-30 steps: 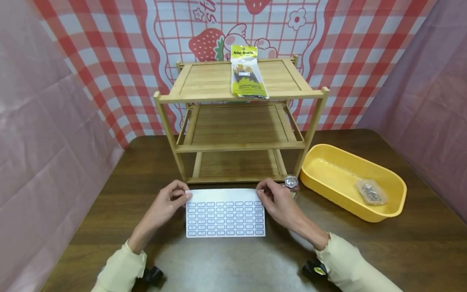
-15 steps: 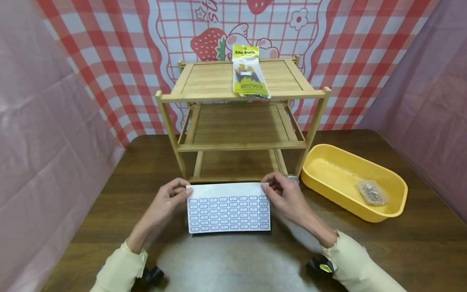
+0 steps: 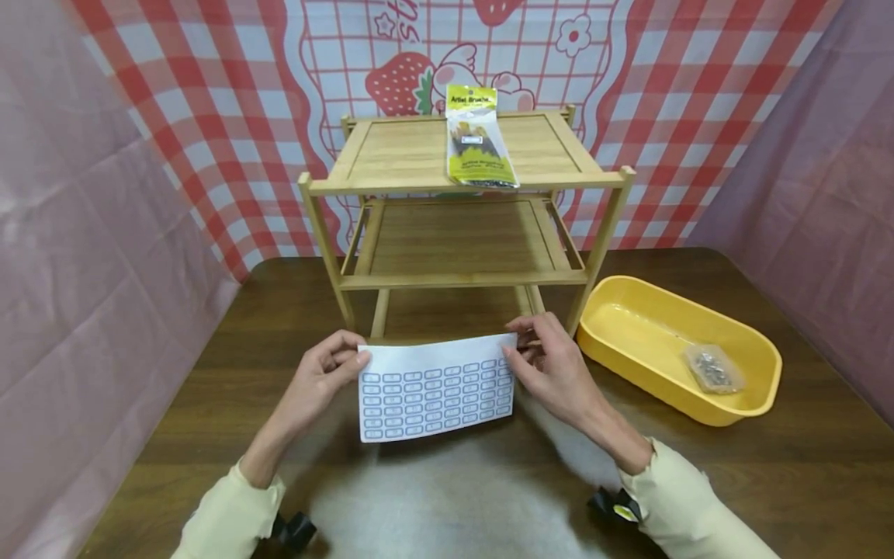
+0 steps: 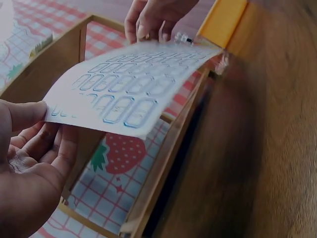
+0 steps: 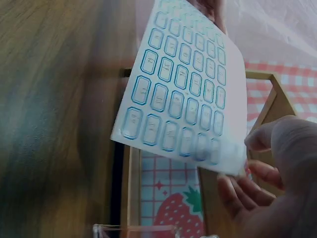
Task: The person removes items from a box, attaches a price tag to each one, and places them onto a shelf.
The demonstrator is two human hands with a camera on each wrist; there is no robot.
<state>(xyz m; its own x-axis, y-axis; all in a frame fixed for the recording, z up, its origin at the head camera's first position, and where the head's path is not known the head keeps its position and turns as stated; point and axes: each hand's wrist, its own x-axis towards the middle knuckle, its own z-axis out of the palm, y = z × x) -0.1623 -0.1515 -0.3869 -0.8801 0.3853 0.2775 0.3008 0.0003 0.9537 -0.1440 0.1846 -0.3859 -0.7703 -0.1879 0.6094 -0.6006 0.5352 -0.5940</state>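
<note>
A person holds a white sheet [image 3: 434, 392] with both hands, above the table [image 3: 803, 481] and in front of a wooden rack [image 3: 461, 241]. The left hand [image 3: 323, 378] pinches the upper left corner, with the thumb on the printed face and the other fingers bent behind it. The right hand [image 3: 559, 380] pinches the upper right corner in the same manner. The sheet carries rows of small blue-edged labels, and a plain band runs along its upper edge; the marks inside the labels are too small to read. Its right end is higher than its left end, and in the left wrist view the paper is visibly curved. The rack has three shelves, and on the top one lies a yellow and clear packet [image 3: 478, 147] with the words "Artist Brushes", slightly over the front edge. To the right of the rack, on the table, stands a yellow tub [image 3: 635, 334], and a small clear bag [image 3: 714, 369] with silvery pieces lies in its right part. At the bottom of the right wrist view there is a transparent object [image 5: 136, 231], cut by the border. A red and white checked cloth [image 3: 230, 155] hangs behind the rack.
</note>
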